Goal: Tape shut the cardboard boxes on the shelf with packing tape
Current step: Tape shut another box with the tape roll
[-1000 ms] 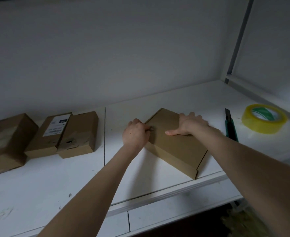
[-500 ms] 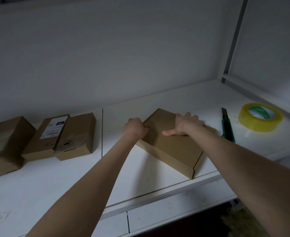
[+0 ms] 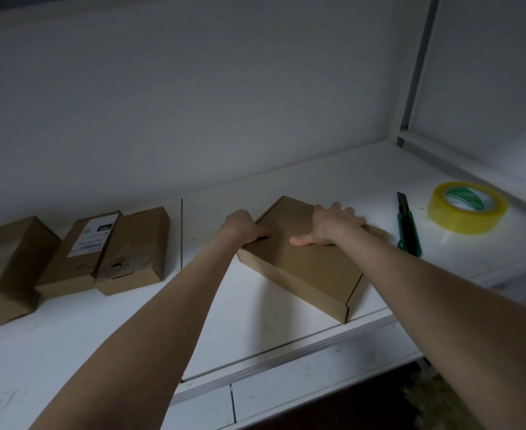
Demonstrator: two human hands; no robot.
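Head view: a flat brown cardboard box [image 3: 305, 265] lies closed and turned at an angle on the white shelf [image 3: 116, 336], its near corner close to the shelf's front lip. The left hand [image 3: 240, 226] is at the box's left edge with its fingers [image 3: 260, 236] curled tight against the lid there, gripping that edge. The right hand [image 3: 333, 225] lies flat on the far part of the lid, its fingers [image 3: 343, 211] straight and spread over the back edge, the thumb stretched out to the left across the cardboard. The right forearm crosses over the box's right corner and hides part of it. Just to the right of the box lies a green utility knife with a black blade slider [image 3: 407, 226], pointing away towards the white back wall [image 3: 193, 119]; it sits between the box and a yellowish roll of clear packing tape with a green core [image 3: 467, 209], which lies flat near the shelf's right end. Well to the left, past a seam in the shelf, three more cardboard boxes are grouped: a plain brown box with a dark torn spot [image 3: 134, 246], touching a brown box with a white printed label [image 3: 78, 256], and a larger brown box at the frame's edge [image 3: 4, 268].
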